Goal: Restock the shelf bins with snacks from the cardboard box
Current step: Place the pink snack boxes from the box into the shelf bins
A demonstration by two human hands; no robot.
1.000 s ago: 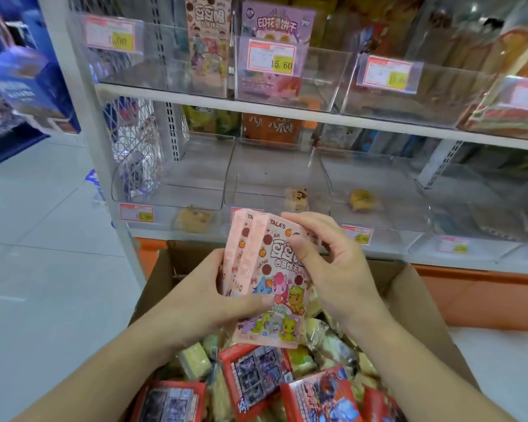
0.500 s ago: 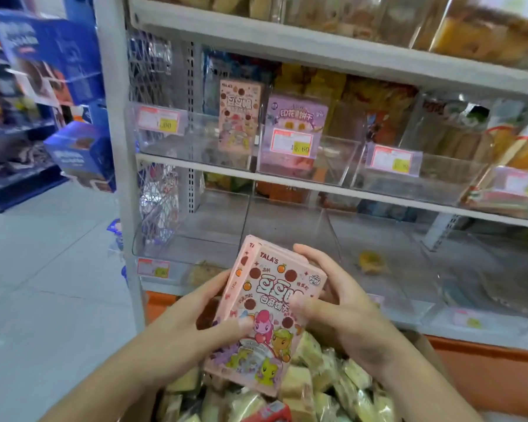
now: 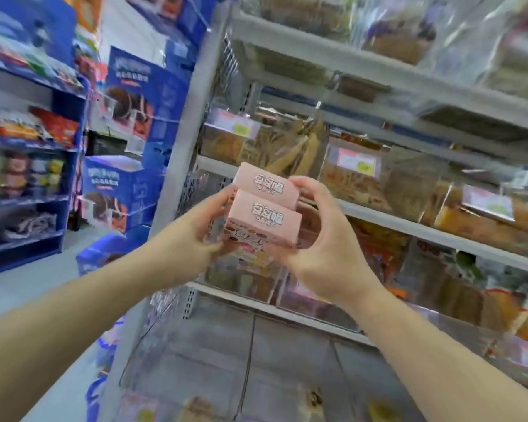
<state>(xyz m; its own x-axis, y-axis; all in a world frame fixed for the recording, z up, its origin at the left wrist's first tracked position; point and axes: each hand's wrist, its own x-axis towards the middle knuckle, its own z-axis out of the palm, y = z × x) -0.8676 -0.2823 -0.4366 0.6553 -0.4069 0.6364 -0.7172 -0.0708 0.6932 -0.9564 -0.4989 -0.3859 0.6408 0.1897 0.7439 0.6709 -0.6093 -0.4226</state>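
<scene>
Two pink snack boxes (image 3: 264, 213) stacked between left hand (image 3: 203, 231) and right hand (image 3: 320, 239), fingers curled round both sides.

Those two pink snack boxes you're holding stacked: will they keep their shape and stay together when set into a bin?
The pink snack boxes look like stiff card with crisp edges, so likely rigid. Both hands, left and right, brace them, suggesting the smooth stack could slide apart.
</scene>
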